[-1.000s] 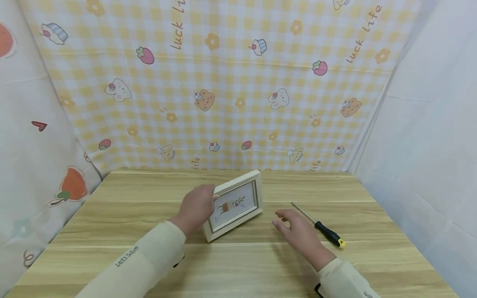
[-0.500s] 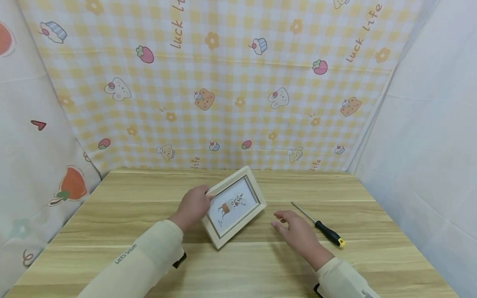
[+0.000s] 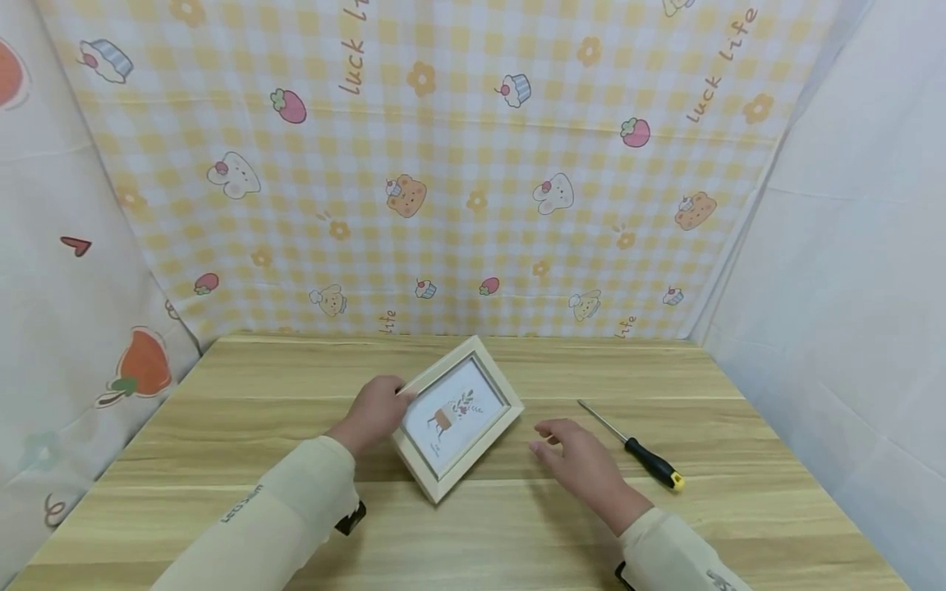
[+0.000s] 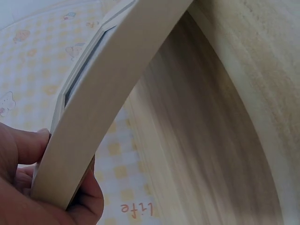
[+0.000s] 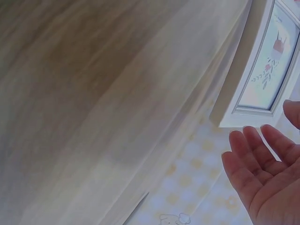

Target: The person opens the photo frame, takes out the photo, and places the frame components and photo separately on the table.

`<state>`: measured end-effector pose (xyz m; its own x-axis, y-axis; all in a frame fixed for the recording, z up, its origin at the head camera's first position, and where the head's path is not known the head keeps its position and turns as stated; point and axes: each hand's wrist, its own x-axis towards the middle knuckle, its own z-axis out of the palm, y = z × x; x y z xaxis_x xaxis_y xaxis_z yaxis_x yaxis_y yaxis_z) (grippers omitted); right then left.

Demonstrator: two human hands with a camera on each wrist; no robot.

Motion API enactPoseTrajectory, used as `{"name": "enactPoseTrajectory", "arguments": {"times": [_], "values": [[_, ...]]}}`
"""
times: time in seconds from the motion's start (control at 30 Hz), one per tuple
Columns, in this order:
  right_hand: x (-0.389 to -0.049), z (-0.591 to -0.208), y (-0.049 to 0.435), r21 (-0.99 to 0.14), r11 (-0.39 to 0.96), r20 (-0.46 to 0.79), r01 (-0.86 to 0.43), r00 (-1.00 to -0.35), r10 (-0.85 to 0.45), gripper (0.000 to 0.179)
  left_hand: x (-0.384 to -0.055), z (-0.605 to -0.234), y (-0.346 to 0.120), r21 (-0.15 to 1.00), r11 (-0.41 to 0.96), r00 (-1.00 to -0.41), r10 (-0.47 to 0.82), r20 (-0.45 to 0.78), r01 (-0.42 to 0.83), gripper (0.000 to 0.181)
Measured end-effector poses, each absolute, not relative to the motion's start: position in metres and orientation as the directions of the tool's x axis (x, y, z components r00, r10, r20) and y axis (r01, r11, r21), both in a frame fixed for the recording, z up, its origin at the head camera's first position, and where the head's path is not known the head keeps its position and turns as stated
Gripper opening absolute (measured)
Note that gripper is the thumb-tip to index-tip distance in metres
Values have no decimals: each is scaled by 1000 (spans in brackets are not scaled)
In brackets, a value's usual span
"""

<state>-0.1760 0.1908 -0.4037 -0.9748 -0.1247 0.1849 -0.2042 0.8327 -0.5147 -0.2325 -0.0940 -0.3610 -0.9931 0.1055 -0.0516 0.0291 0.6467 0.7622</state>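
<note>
A cream picture frame with a deer print behind its front is tilted over the middle of the table, its face toward the head camera. My left hand grips its left edge; in the left wrist view the thumb lies on the front side and fingers curl behind the back. My right hand hovers to the right of the frame, fingers loosely bent, holding nothing. The right wrist view has those fingers just apart from the frame's corner. A screwdriver with a black and yellow handle lies beyond the right hand.
The wood-grain table ends at a yellow checked cloth hanging along the back. White cloth walls stand at the left and the right.
My left hand has turned the picture frame so its face points more upward, and shifted it slightly left and nearer. The right hand has drifted a little left. The screwdriver stays put.
</note>
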Motion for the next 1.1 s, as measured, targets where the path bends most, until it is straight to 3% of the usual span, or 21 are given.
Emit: {"name": "enactPoseTrajectory", "arguments": {"times": [0.33, 0.67, 1.1], "values": [[-172, -408, 170, -506, 826, 196, -249, -966, -171, 25, -234, -371, -103, 758, 652, -990, 117, -79, 16, 21], [-171, -410, 159, -535, 804, 117, -260, -965, -234, 29, -234, -382, -109, 756, 654, -991, 96, -97, -10, 23], [-177, -416, 155, -504, 807, 108, -308, -950, -294, 26, -236, -394, -112, 800, 590, -978, 80, -194, -111, 30]]}}
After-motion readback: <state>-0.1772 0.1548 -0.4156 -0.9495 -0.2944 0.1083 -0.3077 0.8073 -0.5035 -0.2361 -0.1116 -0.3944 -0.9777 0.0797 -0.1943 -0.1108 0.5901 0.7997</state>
